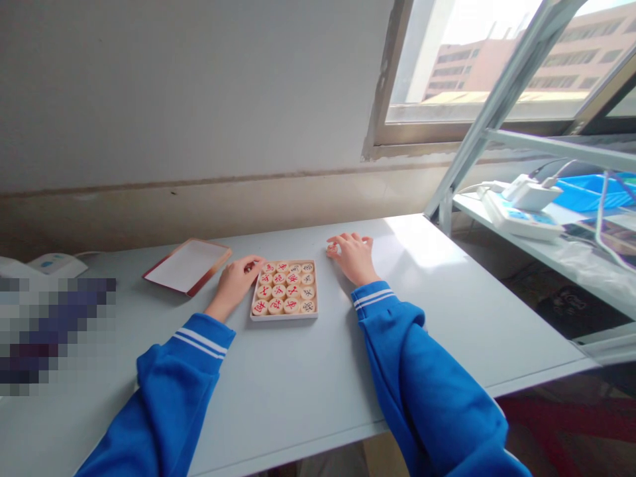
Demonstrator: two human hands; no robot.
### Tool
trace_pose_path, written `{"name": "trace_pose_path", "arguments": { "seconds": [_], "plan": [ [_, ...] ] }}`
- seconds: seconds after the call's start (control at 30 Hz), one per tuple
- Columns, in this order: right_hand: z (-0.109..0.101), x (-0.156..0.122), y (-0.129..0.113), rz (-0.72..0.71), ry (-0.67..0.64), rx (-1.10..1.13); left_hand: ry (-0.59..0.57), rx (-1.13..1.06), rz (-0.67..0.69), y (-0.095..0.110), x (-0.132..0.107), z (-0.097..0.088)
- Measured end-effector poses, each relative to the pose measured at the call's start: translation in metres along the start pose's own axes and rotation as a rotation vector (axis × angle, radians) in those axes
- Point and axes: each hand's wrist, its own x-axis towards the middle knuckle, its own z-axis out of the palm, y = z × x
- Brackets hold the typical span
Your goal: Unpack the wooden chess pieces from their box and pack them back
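Note:
A shallow square box (283, 317) lies on the table, its tray filled with rows of round wooden Chinese chess pieces (279, 291) marked with red and black characters. At the box's far left corner, my left hand (237, 281) is closed, its bent fingers and thumb against the rim. Right of the box, my right hand (355, 257) reaches down to the tabletop. Its thumb and fingertips are on a Chinese chess piece (331, 250), which the fingers partly hide. The other fingers are spread a little.
An upturned box lid (186, 265) lies left of my left hand. The wall (199, 99) runs behind the table (447, 318). On the right, a metal-framed shelf (536, 238) holds a power strip (521, 211), cables and a blue basket (591, 192). A white device (57, 265) stands far left.

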Motion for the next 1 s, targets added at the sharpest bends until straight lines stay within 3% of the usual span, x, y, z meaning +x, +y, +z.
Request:
{"name": "trace_pose_path", "arguments": {
  "seconds": [0.4, 0.47, 0.63, 0.77, 1.0],
  "plan": [
    [-0.005, 0.0, 0.002, 0.112, 0.084, -0.012, -0.024, 0.018, -0.015, 0.004, -0.001, -0.002],
    [-0.01, 0.001, -0.005, 0.033, 0.033, 0.112, -0.024, 0.019, -0.014, 0.004, -0.001, -0.002],
    [-0.022, -0.005, -0.034, -0.373, -0.295, 0.435, -0.029, 0.027, -0.002, 0.001, 0.0, -0.001],
    [-0.023, -0.011, -0.046, -0.387, -0.362, 0.411, -0.023, 0.036, 0.004, 0.0, 0.0, 0.0],
    [-0.015, -0.011, -0.042, -0.374, -0.281, 0.38, -0.025, 0.043, 0.001, 0.002, -0.001, -0.001]
  ]
}}
